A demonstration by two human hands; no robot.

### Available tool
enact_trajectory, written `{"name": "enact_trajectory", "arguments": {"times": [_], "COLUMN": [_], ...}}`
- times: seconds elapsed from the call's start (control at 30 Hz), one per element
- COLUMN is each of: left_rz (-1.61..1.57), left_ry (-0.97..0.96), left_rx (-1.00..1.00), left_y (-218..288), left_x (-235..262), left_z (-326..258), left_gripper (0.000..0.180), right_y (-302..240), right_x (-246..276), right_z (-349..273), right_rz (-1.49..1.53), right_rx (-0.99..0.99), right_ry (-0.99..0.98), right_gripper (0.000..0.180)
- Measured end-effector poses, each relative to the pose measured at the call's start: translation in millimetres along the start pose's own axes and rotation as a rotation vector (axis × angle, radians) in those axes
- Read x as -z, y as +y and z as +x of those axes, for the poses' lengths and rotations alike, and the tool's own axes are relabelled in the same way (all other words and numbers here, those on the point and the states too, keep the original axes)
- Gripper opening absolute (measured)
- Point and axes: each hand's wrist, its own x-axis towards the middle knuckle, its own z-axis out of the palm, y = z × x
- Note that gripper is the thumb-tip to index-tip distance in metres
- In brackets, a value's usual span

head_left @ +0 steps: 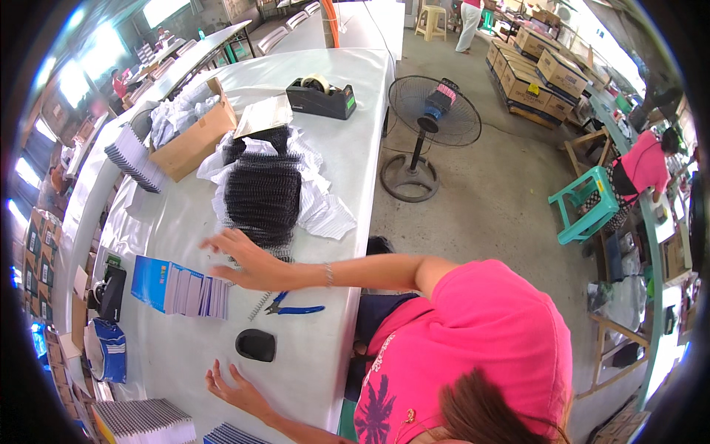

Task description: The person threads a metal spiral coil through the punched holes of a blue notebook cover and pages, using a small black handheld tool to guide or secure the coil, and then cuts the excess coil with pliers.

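My right hand (pixel 248 259) is over the table with its fingers spread, and nothing shows in them. It hovers between a heap of black spiral binding coils (pixel 262 192) and a fanned row of blue-covered booklets (pixel 151 285). Below its wrist lie blue-handled pliers (pixel 302 308) and a loose spiral coil (pixel 259 305). A rounded black object (pixel 255 345), whose kind I cannot make out, rests between my two hands. My left hand (pixel 240 390) is close to the tabletop, fingers apart and holding nothing. Spiral-bound notebooks (pixel 148 422) stand in a row past it.
Crumpled white paper (pixel 325 211) lies under the coils. Behind are a tape dispenser (pixel 322 100) and a cardboard box (pixel 192 152) of wrapping. A standing fan (pixel 433 111) is beside the table. A person in pink (pixel 643 170) works at the right, near a green stool (pixel 592 196).
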Motion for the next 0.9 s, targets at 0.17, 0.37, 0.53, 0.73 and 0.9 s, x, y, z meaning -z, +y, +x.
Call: {"name": "enact_trajectory", "arguments": {"times": [0.17, 0.37, 0.53, 0.73, 0.9], "left_rz": [-0.058, -0.294, -0.561, -0.595, -0.495], "left_ry": [0.033, -0.224, -0.674, -0.596, -0.554], "left_rx": [-0.063, 0.093, 0.115, 0.038, 0.004], "left_y": [6, 18, 29, 54, 69], "left_x": [1, 12, -2, -3, -4], "left_z": [-4, -5, -16, -25, -32], "left_gripper": [0.027, 0.021, 0.021, 0.051, 0.056], "right_y": [5, 15, 25, 32, 31], "right_x": [-43, -60, -57, -48, -44], "right_z": [75, 86, 92, 95, 91], "right_rz": [0.104, 0.158, 0.328, 0.321, 0.307], "right_rx": [-0.336, -0.51, -0.605, -0.551, -0.561], "right_ry": [-0.043, -0.264, -0.256, -0.216, -0.202], "right_gripper": [0.054, 0.062, 0.061, 0.066, 0.069]}}
